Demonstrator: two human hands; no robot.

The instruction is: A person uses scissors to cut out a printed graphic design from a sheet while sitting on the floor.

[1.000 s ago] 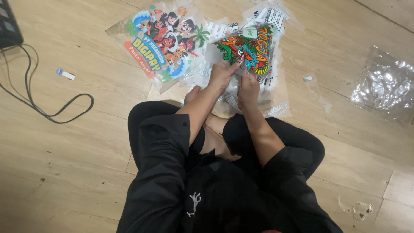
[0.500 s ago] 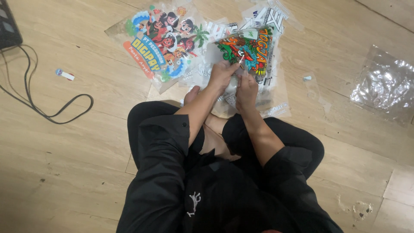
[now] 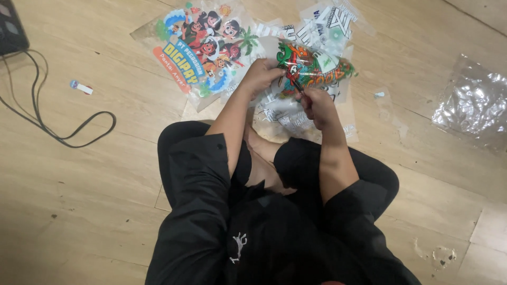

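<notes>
I sit cross-legged on a wooden floor in dark clothes. My left hand [image 3: 261, 76] grips the near left edge of a curled, glossy printed film sheet [image 3: 317, 66] with red, green and orange artwork. My right hand [image 3: 316, 104] pinches a thin dark tool [image 3: 297, 83] whose tip touches the sheet's lower edge. The sheet is lifted and bent over other clear printed films [image 3: 296, 113] lying flat in front of my legs.
A large cartoon-printed film sheet [image 3: 203, 45] lies to the far left of the hands. A crumpled clear plastic sheet [image 3: 472, 103] is at the right. A black cable [image 3: 63, 129] loops at the left beside a small white tube [image 3: 81, 87]. A dark device corner [image 3: 10, 29] is top left.
The colourful sheet has been lifted and curled up off the pile. Both hands moved slightly away from me with it.
</notes>
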